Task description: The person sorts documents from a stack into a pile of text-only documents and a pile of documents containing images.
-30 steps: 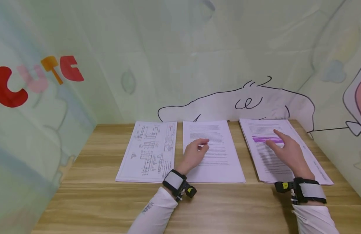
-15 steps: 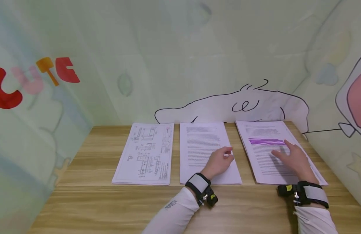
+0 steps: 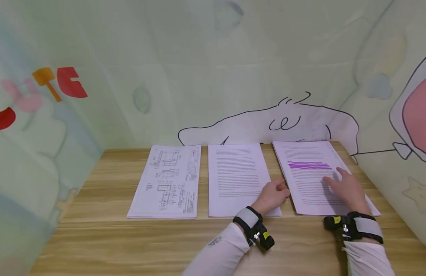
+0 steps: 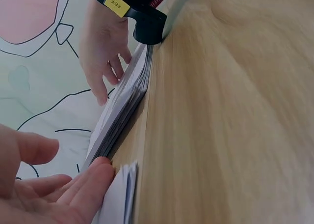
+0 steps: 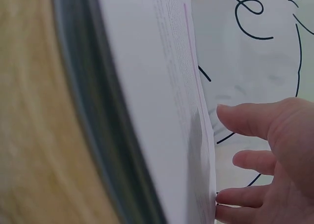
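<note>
Readable stuff first: big cartoon letters at the left of the head view spell CUTE, with the C chopped by the frame edge. The printed lines on the right stack of paper, lower right of the frame, are too tiny to make out, same for the middle stack. The yellow sticker at the top of the left wrist view has marks I can't read either. Pose-wise, the left hand reaches in from bottom centre over the middle stack's lower right corner, fingers loosely bent and free, tips right by the right stack's left edge; can't tell if they touch it. The right hand is over the right side of that same stack, thumb and fingers spread loose, nothing gripped. Purple strokes run across that top page just left of its fingertips. Around them: the left stack with technical drawings, all three on a wood-grain table, a cartoon backdrop behind, and small black wrist cameras strapped on both wrists, below the stacks.
</note>
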A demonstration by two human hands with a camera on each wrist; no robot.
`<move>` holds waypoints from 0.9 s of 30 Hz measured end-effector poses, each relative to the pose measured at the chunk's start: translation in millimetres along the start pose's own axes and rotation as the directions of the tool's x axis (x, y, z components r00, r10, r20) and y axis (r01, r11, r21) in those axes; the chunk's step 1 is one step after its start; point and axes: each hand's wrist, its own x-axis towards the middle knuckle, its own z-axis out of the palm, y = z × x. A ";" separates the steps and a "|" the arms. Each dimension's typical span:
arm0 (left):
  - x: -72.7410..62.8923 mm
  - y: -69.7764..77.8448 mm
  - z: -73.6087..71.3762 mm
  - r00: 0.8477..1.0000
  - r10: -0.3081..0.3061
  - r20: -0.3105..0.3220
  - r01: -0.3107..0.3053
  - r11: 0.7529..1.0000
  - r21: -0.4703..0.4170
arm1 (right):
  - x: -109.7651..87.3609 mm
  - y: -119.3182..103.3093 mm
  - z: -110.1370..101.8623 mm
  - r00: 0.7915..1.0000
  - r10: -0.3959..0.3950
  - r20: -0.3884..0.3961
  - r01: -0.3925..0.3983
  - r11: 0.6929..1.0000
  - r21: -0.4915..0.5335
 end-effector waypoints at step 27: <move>2.6 0.9 9.2 1.000 -0.010 0.012 0.012 0.979 -0.203 | 2.0 -17.6 4.6 0.996 0.003 -0.088 -0.006 1.000 -0.031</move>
